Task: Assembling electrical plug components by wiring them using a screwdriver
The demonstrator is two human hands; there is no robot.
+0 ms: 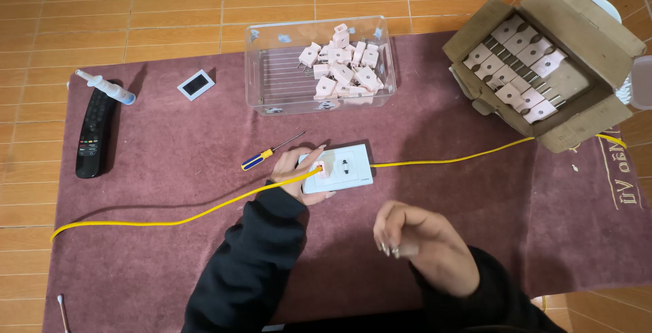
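Left grip: the left hand (297, 173) lies flat on the left end of the socket plate (337, 167), fingers spread, thumb and forefinger on either side of a pink plug (324, 166) seated in it; whether they press the plug cannot be told.
Right grip: the right hand (424, 245) hovers above the mat (170, 170), well apart from the plate, fingers curled loosely inward and holding nothing visible.
Socket plate: white, rectangular, lying flat near the mat's centre, with one free socket to the right of the plug.
Plug: pale pink, small, blocky.
Cable: a yellow cable (441, 162) runs from both ends of the plate across the mat.
Screwdriver: a screwdriver (270, 152) with blue-and-yellow handle lies just left of the plate.
Clear bin: a clear bin (272, 68) behind the plate holds a heap of matching pink plugs.
Cardboard box: an open cardboard box (577, 48) at the right holds plugs in rows.
Far left: a black remote (93, 133), a white tube (105, 87) and a small white display (195, 84).
Surface: the dark red mat lies on a tiled floor (136, 0).
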